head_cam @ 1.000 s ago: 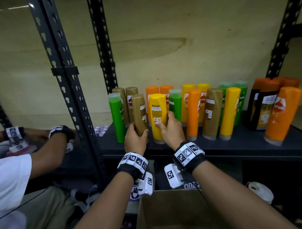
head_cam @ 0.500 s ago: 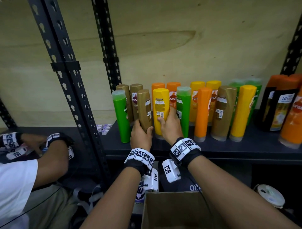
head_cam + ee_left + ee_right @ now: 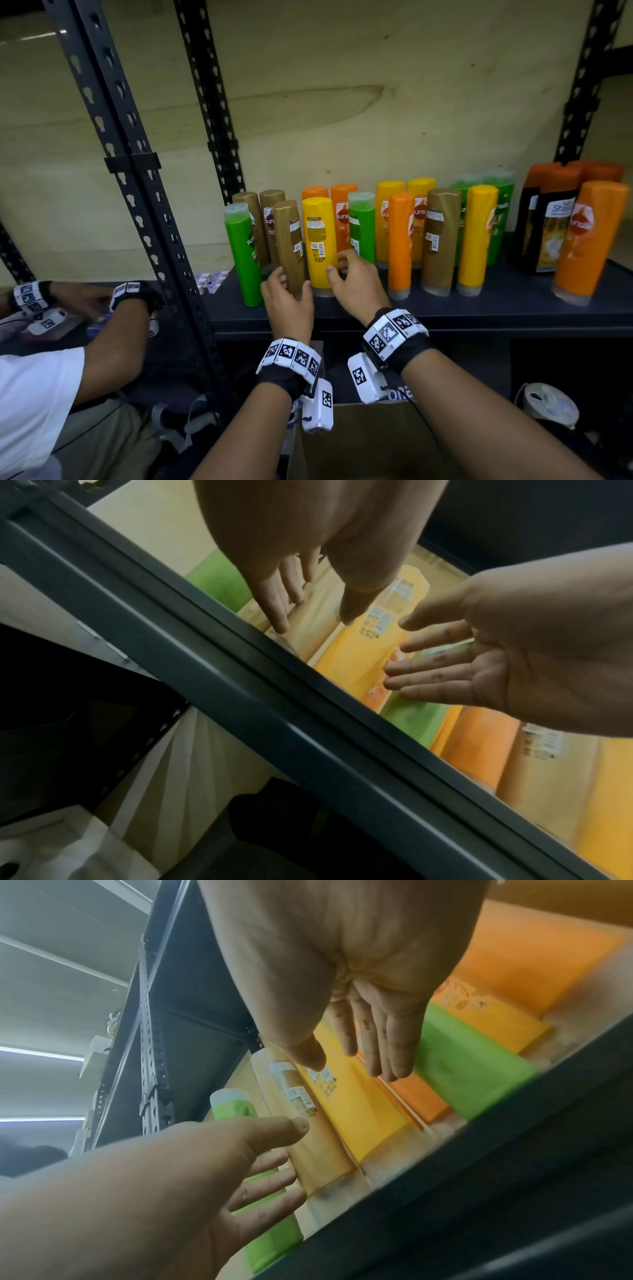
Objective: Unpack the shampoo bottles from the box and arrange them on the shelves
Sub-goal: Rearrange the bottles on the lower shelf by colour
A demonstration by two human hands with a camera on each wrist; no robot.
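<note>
Green, brown, orange and yellow shampoo bottles stand in rows on the dark shelf (image 3: 479,308). My left hand (image 3: 290,282) hovers at the base of a brown bottle (image 3: 289,240), fingers straight on either side of it. In the left wrist view the left hand (image 3: 315,612) is spread and holds nothing. My right hand (image 3: 339,265) is open just in front of the yellow bottle (image 3: 318,240); in the right wrist view the right hand (image 3: 346,1064) has straight fingers, clear of that yellow bottle (image 3: 359,1104). The open cardboard box (image 3: 370,442) sits below my forearms; its inside is hidden.
A black perforated upright (image 3: 144,205) stands left of the bottles. Another person (image 3: 34,394) in a white shirt works at the neighbouring shelf on the left. Larger black-and-orange bottles (image 3: 551,222) fill the shelf's right end. A white roll (image 3: 548,407) lies at lower right.
Both hands gripped the brown and yellow bottles before. Now the fingers have opened and the bottles stand on the shelf by themselves.
</note>
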